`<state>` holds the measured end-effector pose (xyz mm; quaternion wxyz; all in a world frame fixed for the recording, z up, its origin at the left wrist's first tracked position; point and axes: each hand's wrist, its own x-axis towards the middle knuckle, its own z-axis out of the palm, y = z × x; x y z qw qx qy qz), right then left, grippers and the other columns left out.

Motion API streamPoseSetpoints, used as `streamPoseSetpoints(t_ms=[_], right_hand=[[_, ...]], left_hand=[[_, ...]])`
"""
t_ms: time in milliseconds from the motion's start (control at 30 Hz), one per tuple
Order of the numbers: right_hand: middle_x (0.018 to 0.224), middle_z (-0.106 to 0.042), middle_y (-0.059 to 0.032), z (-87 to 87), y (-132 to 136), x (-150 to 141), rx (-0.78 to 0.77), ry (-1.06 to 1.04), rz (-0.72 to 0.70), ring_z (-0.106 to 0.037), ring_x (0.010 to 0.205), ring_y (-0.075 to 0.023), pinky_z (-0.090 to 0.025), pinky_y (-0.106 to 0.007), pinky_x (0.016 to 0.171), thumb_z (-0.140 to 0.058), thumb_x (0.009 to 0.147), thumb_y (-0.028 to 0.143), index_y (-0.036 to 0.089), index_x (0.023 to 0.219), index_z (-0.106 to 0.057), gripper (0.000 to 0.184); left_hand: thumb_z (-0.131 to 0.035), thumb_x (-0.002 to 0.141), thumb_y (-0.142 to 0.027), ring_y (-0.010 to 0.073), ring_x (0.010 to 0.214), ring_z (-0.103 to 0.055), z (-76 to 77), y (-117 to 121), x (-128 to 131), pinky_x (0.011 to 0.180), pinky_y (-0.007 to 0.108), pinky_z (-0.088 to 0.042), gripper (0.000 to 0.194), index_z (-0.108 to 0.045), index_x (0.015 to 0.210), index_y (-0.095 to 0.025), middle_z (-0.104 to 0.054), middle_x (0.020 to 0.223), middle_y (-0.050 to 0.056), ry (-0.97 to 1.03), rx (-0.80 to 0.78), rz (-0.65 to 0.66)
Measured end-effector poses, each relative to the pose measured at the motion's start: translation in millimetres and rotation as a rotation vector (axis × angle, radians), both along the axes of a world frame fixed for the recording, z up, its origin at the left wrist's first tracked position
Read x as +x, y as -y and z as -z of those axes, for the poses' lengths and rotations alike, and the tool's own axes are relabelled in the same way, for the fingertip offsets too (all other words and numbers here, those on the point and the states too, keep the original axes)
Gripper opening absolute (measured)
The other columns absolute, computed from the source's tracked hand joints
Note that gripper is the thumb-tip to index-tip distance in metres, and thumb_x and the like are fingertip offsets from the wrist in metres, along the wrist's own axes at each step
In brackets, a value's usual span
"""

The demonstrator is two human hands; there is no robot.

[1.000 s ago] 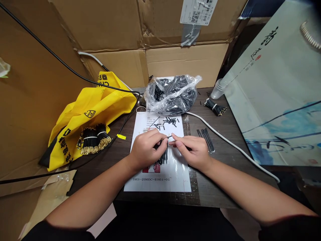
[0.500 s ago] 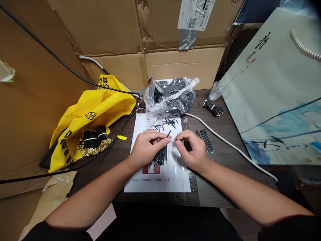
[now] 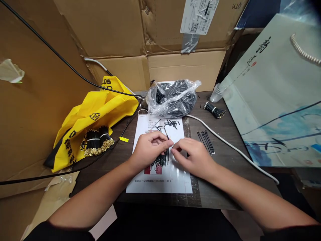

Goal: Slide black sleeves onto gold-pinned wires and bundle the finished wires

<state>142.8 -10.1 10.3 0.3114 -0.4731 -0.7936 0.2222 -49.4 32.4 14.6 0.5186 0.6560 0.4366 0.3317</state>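
Observation:
Over the printed sheet (image 3: 160, 185), my left hand (image 3: 146, 149) pinches a thin black wire (image 3: 166, 133) between thumb and forefinger. My right hand (image 3: 195, 155) meets it from the right, thumb and forefinger closed at the wire's lower end. Whether a small sleeve is also in those fingertips cannot be made out. Beneath my left hand lies a bunch of black wires (image 3: 160, 161), partly hidden. Just beyond the hands, short black tube pieces (image 3: 172, 124) are scattered on the paper. Several loose black wires (image 3: 207, 142) lie to the right of my right hand.
A clear plastic bag (image 3: 173, 98) of black pieces stands behind the paper. Tied wire bundles with gold ends (image 3: 96, 142) rest on a yellow bag (image 3: 100, 103); another bundle (image 3: 214, 109) sits right. A white cable (image 3: 233, 144), paper bag (image 3: 263, 100) and cardboard (image 3: 185, 70) surround the desk.
My right hand has moved left and turned palm-down, its fingertips now meeting the wire at my left fingertips. The held wire points more toward the upper left. The view has shifted slightly.

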Motion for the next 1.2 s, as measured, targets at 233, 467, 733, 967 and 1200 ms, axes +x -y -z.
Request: streamPoseSetpoints(t_ms=[233,467,733,967,1200], right_hand=[[0.071,-0.065,-0.0006,-35.6,-3,81,-0.238,0.547,0.325,-0.055,0.062,-0.0169,-0.032,-0.029,0.054,-0.050,0.092,0.044,0.024,0.079,-0.058,0.024],[0.066,-0.062,0.0002,-1.8,24,112,-0.356,0.663,0.468,-0.052,0.059,-0.0175,-0.029,-0.029,0.053,-0.048,0.091,0.046,0.025,0.075,-0.052,0.028],[0.069,-0.063,-0.0003,11.4,22,104,-0.361,0.663,0.452,-0.055,0.062,-0.0183,-0.029,-0.029,0.055,-0.046,0.092,0.045,0.024,0.076,-0.051,0.027],[0.066,-0.063,-0.0003,5.4,18,99,-0.293,0.670,0.508,-0.053,0.056,-0.0169,-0.026,-0.029,0.052,-0.047,0.091,0.059,0.023,0.073,-0.053,0.040],[0.089,-0.071,-0.0037,-8.4,-21,88,-0.111,0.670,0.327,-0.061,0.070,-0.0192,-0.034,-0.030,0.057,-0.049,0.094,0.039,0.024,0.094,-0.063,0.020]], left_hand=[[-0.044,0.097,-0.043,0.0164,0.066,-0.057,-7.0,-6,-13,0.056,0.029,-0.032,0.041,-0.057,0.068,-0.017,-0.062,0.070,0.004,-0.856,0.683,0.166],[-0.039,0.096,-0.053,0.0233,0.068,-0.065,-4.5,-2,-10,0.053,0.029,-0.030,0.046,-0.066,0.080,-0.019,-0.071,0.080,0.007,-1.180,0.568,0.328],[-0.040,0.094,-0.054,0.0262,0.070,-0.067,-5.4,-3,-10,0.053,0.031,-0.036,0.044,-0.066,0.086,-0.019,-0.072,0.081,0.008,-1.224,0.516,0.362],[-0.037,0.094,-0.052,0.0260,0.067,-0.066,-4.1,-5,-11,0.053,0.032,-0.036,0.046,-0.067,0.083,-0.019,-0.071,0.078,0.009,-1.228,0.502,0.331],[-0.038,0.093,-0.046,0.0239,0.066,-0.065,-3.5,-2,-10,0.054,0.032,-0.038,0.043,-0.069,0.086,-0.018,-0.070,0.078,0.010,-1.195,0.493,0.331]])
